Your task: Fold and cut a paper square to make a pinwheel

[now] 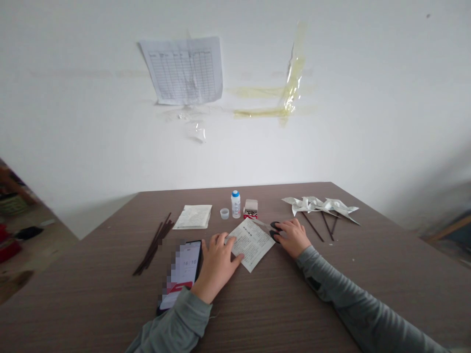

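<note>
A square sheet of printed paper (253, 242) lies turned like a diamond on the brown table (257, 304). My left hand (217, 264) rests on its left corner, fingers bent, thumb on the sheet. My right hand (292, 238) lies at the sheet's right corner, fingers curled over the black handles of a pair of scissors (270, 226) that lies on the table. The scissor blades point left over the paper's top edge.
A phone (182, 274) with a lit screen lies left of my left hand. Dark thin sticks (154, 245) lie further left. A stack of paper (193, 216), a small cap (224, 213), a white bottle (235, 204), a small box (250, 208) and finished paper pinwheels (320, 206) sit behind.
</note>
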Demonstrator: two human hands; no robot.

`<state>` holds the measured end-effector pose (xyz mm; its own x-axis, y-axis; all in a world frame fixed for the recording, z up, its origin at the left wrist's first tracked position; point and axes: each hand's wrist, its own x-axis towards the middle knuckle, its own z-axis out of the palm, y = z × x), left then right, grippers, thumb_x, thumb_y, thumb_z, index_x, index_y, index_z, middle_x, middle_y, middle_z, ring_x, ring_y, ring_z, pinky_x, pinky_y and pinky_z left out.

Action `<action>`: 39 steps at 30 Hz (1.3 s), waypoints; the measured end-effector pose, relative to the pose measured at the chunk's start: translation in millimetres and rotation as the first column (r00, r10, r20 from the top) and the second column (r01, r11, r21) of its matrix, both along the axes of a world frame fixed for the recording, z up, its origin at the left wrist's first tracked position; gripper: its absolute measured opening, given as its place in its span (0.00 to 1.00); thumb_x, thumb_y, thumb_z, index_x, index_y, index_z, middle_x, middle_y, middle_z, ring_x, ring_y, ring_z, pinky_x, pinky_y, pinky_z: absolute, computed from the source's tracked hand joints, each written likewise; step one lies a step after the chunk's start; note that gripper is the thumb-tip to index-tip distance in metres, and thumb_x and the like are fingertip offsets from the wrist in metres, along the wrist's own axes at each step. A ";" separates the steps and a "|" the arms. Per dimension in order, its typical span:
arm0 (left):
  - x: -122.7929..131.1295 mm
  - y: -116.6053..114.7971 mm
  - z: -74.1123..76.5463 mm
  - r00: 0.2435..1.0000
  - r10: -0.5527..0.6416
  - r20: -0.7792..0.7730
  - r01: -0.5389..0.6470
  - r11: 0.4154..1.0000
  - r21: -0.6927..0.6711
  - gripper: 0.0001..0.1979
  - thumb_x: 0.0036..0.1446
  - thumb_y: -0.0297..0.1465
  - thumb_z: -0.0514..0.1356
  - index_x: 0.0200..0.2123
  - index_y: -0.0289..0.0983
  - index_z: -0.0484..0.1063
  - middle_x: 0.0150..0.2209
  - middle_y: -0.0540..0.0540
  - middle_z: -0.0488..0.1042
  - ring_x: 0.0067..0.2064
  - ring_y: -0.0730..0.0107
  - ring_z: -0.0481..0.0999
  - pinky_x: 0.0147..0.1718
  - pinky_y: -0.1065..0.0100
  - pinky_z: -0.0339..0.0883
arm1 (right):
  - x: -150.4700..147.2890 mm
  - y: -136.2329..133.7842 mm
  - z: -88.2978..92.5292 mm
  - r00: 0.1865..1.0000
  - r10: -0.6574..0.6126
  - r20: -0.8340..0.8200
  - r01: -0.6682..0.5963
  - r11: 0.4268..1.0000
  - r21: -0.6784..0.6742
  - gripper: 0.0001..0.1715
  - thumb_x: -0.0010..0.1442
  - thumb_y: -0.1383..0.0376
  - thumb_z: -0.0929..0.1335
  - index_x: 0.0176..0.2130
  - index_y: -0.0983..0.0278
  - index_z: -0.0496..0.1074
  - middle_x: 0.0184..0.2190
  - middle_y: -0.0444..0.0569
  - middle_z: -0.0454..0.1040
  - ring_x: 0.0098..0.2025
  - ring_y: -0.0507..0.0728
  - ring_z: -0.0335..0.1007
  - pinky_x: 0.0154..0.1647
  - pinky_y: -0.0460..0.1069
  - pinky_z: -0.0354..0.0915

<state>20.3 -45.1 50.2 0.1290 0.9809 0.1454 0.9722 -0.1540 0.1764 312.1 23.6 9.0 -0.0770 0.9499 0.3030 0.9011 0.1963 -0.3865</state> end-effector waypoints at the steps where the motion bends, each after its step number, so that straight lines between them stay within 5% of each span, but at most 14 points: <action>1: 0.5 -0.4 0.8 1.000 0.000 0.001 0.000 1.000 0.000 0.22 0.79 0.34 0.73 0.72 0.44 0.90 0.79 0.29 0.85 0.81 0.25 0.80 0.83 0.15 0.71 | -1.1 1.1 -0.4 1.000 0.002 0.000 -0.002 1.000 -0.008 0.23 0.78 0.65 0.75 0.64 0.53 0.95 0.61 0.55 0.96 0.71 0.75 0.83 0.72 0.67 0.75; 16: 4.7 1.8 -5.9 0.999 -0.036 0.023 0.035 0.998 0.053 0.27 0.78 0.31 0.75 0.76 0.44 0.87 0.78 0.30 0.85 0.80 0.27 0.81 0.84 0.12 0.68 | -2.2 11.5 0.5 0.993 0.017 -0.118 -0.029 0.994 -0.106 0.24 0.69 0.71 0.79 0.58 0.56 0.99 0.55 0.55 0.95 0.63 0.71 0.93 0.78 0.67 0.79; 22: 1.7 4.3 -12.1 0.999 0.040 -0.021 -0.037 0.989 0.146 0.27 0.80 0.32 0.72 0.77 0.41 0.86 0.77 0.29 0.86 0.79 0.28 0.83 0.83 0.20 0.73 | 8.2 20.1 -1.6 0.946 0.069 -0.317 -0.076 0.997 -0.011 0.19 0.60 0.69 0.80 0.48 0.57 0.98 0.48 0.55 0.96 0.56 0.73 0.95 0.71 0.69 0.86; 28: -1.1 5.9 -14.6 0.993 0.113 -0.036 -0.105 0.981 0.163 0.14 0.82 0.36 0.71 0.61 0.38 0.95 0.72 0.28 0.89 0.76 0.29 0.85 0.80 0.30 0.78 | 19.7 30.0 -5.2 0.876 0.071 -0.476 -0.049 0.997 0.058 0.15 0.56 0.66 0.78 0.43 0.58 0.96 0.43 0.53 0.95 0.51 0.70 0.94 0.65 0.66 0.88; 34: 0.8 11.1 -20.6 0.973 -0.076 0.217 0.047 0.990 0.135 0.07 0.78 0.27 0.74 0.52 0.40 0.95 0.60 0.35 0.95 0.67 0.37 0.92 0.72 0.39 0.85 | 21.8 30.3 0.4 0.821 0.104 -0.562 -0.066 0.994 0.087 0.10 0.57 0.63 0.79 0.40 0.58 0.93 0.43 0.54 0.97 0.53 0.70 0.94 0.66 0.64 0.87; 39: 3.9 19.0 -34.3 0.803 -0.121 0.583 0.016 0.983 0.182 0.10 0.68 0.23 0.78 0.49 0.42 0.93 0.54 0.37 0.97 0.60 0.39 0.96 0.66 0.41 0.88 | 23.1 34.4 3.3 0.759 0.114 -0.641 -0.072 0.993 0.091 0.09 0.50 0.59 0.83 0.35 0.54 0.91 0.39 0.54 0.96 0.50 0.73 0.94 0.65 0.68 0.88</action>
<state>24.2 -26.1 15.9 0.0328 0.9290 0.3687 0.6736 -0.2931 0.6785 335.2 58.0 12.4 0.0695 0.9277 0.3667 0.4196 0.3063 -0.8545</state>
